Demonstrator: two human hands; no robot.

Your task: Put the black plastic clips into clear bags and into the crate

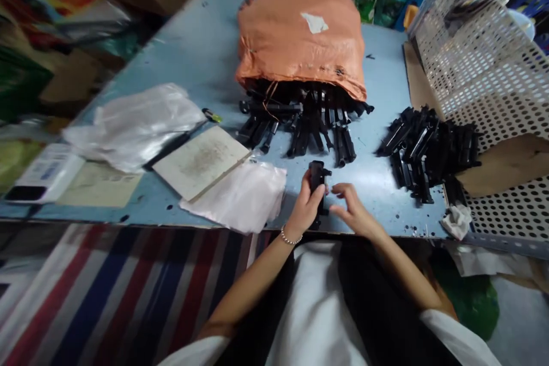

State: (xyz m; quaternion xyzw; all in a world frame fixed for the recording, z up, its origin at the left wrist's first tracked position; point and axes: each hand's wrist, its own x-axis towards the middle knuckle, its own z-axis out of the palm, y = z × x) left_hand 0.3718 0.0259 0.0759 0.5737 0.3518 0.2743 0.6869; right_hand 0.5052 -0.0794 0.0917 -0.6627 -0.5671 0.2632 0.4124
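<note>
My left hand (307,203), with a beaded bracelet at its wrist, is wrapped round a long black plastic part (317,174) near the table's front edge. Just to the right, my right hand (354,209) has its fingers apart and slightly curled, close to that part with nothing in them. Beyond my hands, several similar black parts (302,131) spill from the mouth of an orange woven sack (295,34). A second heap of black parts (422,146) lies to the right. What kind of parts they are I cannot tell.
Clear plastic bags (146,120), a square board (201,160) and pale plastic sheets (240,197) lie on the left of the blue table (180,51). A white device (45,171) sits far left. A perforated white panel (484,80) borders the right side, with crumpled paper (456,221) below.
</note>
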